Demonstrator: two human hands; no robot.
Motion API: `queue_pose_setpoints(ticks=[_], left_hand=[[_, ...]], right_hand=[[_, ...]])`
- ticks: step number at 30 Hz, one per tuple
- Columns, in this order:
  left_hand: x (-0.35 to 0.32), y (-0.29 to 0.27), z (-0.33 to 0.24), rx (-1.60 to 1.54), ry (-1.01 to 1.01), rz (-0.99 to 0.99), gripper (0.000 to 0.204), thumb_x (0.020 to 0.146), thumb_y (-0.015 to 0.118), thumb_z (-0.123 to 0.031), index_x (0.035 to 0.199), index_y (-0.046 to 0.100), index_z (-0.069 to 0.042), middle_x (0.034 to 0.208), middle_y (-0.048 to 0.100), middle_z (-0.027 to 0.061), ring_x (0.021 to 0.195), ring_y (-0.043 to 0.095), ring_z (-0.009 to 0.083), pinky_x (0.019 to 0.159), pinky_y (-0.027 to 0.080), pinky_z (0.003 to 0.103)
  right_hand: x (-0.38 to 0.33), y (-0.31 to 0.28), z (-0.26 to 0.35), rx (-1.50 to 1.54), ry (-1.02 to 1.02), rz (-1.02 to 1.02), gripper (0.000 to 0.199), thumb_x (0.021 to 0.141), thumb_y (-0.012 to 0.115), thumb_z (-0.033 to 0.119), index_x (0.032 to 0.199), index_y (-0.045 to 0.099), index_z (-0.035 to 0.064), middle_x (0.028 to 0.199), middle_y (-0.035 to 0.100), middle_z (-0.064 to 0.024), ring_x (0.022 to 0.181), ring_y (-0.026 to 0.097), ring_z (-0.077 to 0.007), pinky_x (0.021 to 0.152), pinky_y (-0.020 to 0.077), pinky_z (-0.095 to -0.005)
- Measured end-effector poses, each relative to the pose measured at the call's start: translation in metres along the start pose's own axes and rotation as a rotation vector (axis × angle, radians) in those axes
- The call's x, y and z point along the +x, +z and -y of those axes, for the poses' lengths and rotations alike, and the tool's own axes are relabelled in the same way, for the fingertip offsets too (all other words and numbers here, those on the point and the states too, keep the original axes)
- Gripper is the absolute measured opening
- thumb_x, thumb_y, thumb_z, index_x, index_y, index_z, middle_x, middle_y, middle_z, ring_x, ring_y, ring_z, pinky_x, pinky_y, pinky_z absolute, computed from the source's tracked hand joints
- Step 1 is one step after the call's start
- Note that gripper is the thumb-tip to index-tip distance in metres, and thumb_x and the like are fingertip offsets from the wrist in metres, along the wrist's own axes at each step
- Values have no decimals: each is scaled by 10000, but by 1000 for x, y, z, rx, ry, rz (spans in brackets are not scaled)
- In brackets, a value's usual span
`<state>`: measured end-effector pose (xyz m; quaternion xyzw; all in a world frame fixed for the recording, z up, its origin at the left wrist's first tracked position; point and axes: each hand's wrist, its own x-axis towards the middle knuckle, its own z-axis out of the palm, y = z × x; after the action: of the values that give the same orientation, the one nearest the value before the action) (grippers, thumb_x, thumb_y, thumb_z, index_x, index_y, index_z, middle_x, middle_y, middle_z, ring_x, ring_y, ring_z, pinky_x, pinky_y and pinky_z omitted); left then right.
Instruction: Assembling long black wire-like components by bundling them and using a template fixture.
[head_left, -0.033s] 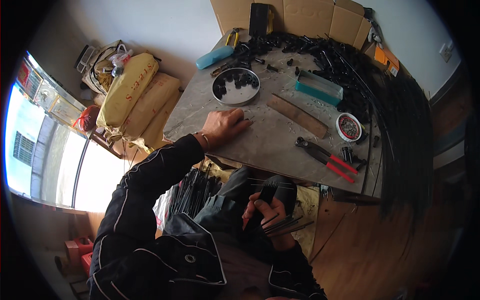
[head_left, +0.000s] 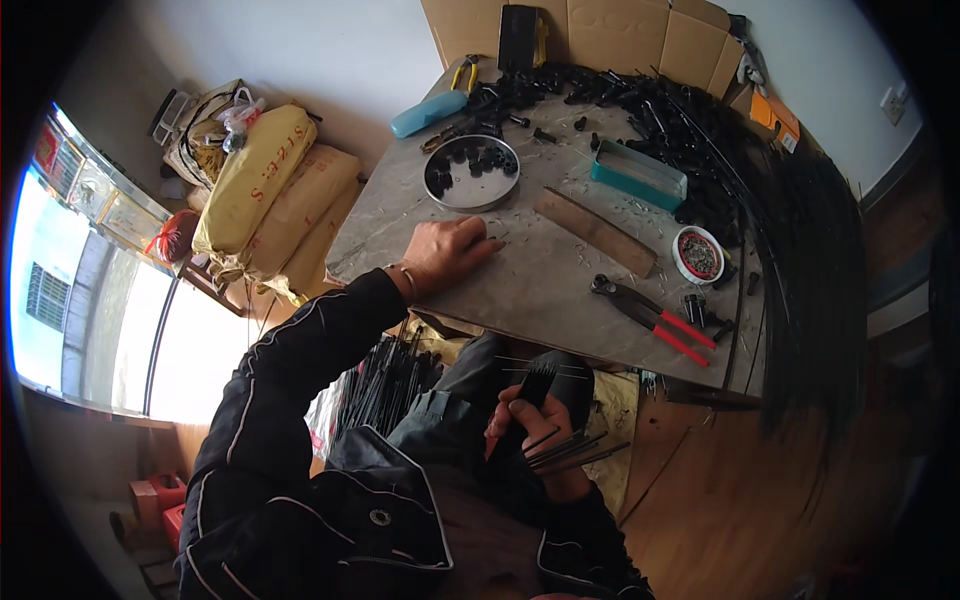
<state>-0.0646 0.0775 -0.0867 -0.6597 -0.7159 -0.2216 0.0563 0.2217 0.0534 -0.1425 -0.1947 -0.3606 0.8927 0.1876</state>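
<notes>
My left hand (head_left: pixel 447 257) rests on the grey table (head_left: pixel 480 300) near its front edge, just below a round metal dish (head_left: pixel 472 205). Its fingers are curled, the tips near tiny pale slivers; whether something small is pinched there is too fine to make out. Over my lap, my right hand (head_left: pixel 525 415) is closed round a bundle of thin black rods (head_left: pixel 575 455), whose ends stick out to the right. A dark, flat end rises above the fist, crossed by a few fine pale wires. A small red part shows beside the fingers, its kind unclear.
Red-handled pincers (head_left: pixel 650 320), a rusty flat bar (head_left: pixel 595 232), a teal tray (head_left: pixel 638 178) and a white bowl of small metal bits (head_left: pixel 697 255) lie on the table. Black parts (head_left: pixel 640 110) heap behind. Long black rods (head_left: pixel 810 300) hang off the right side. Sacks (head_left: pixel 265 190) stand left.
</notes>
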Motion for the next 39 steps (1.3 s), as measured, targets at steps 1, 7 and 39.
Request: queue_pose_setpoints(ticks=[1, 7, 39], left_hand=[[1, 0, 1, -96, -22, -56, 243, 865, 653, -282, 813, 579, -56, 700, 593, 130, 650, 613, 313, 588, 480, 399], [64, -20, -9, -377, -83, -226, 221, 853, 691, -183, 761, 593, -9, 616, 558, 115, 542, 542, 179, 531, 447, 324], [196, 16, 135, 178, -582, 185, 523, 854, 598, -467, 1126, 631, -21, 1244, 523, 252, 1154, 524, 405, 942, 456, 436]], right_hand=[[1, -1, 1, 28, 22, -8, 172, 952, 466, 51, 1065, 576, -17, 769, 600, -105, 699, 624, -227, 678, 560, -408], [8, -8, 5, 76, 48, 6, 168, 954, 496, 84, 1067, 574, -13, 750, 595, -97, 693, 616, -218, 683, 540, -378], [25, -29, 3, 63, -4, -30, 173, 956, 517, 107, 1071, 566, -13, 698, 584, -123, 662, 613, -244, 685, 543, -408]])
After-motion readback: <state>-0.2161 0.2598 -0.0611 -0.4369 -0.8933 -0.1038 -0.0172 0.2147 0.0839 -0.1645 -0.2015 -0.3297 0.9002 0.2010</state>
